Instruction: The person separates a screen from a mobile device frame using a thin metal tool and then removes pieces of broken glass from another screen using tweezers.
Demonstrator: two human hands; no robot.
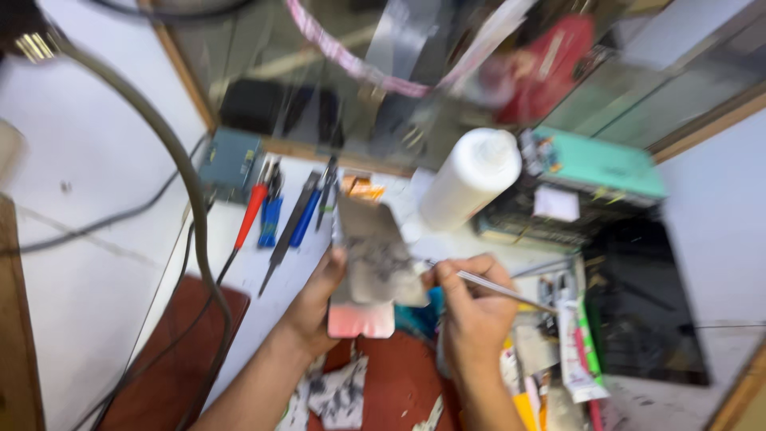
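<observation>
My left hand [317, 299] holds up a flat rectangular phone-like part [371, 263], grey and smudged on its face with a pink lower end. My right hand [472, 307] is closed on a thin metal tool [499, 287] like tweezers, whose tip meets the right edge of the part. The picture is blurred, so the exact contact point is unclear.
A white plastic bottle [471, 177] stands behind the hands. Screwdrivers with red and blue handles [267, 211] lie at the left on the white bench [104, 263]. A teal box [598, 164], a dark tray [646, 303] and tubes [574, 351] sit at the right. A grey cable [191, 207] runs along the left.
</observation>
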